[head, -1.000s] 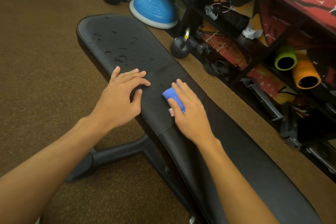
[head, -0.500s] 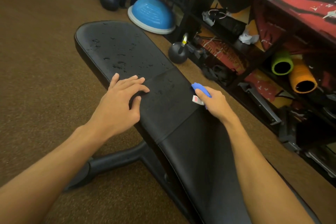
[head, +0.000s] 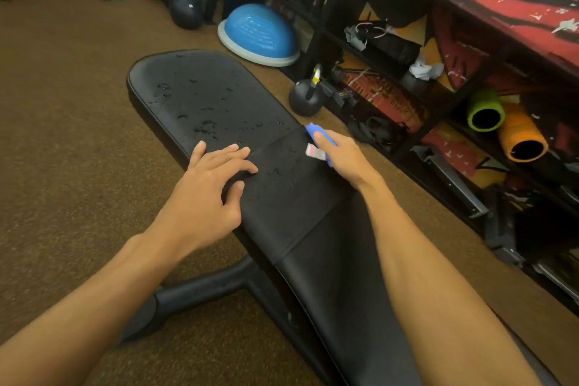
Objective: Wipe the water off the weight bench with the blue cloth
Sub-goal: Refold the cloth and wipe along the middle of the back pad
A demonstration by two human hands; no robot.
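Observation:
A black padded weight bench runs from the lower right to the upper left, its far pad dotted with water drops. My left hand rests flat on the bench's left edge near the seam, fingers spread. At the right edge by the same seam, my right hand holds the blue cloth, fingers curled over it. A small white tag hangs from the cloth. Most of the cloth is hidden under the hand.
Brown carpet surrounds the bench. A blue balance dome and kettlebells sit beyond it; another kettlebell stands close to the bench's right side. A dark shelf rack holds green and orange foam rollers.
My right hand swept the cloth from the bench's middle to its right edge, then a little farther up along it. My left hand stayed put.

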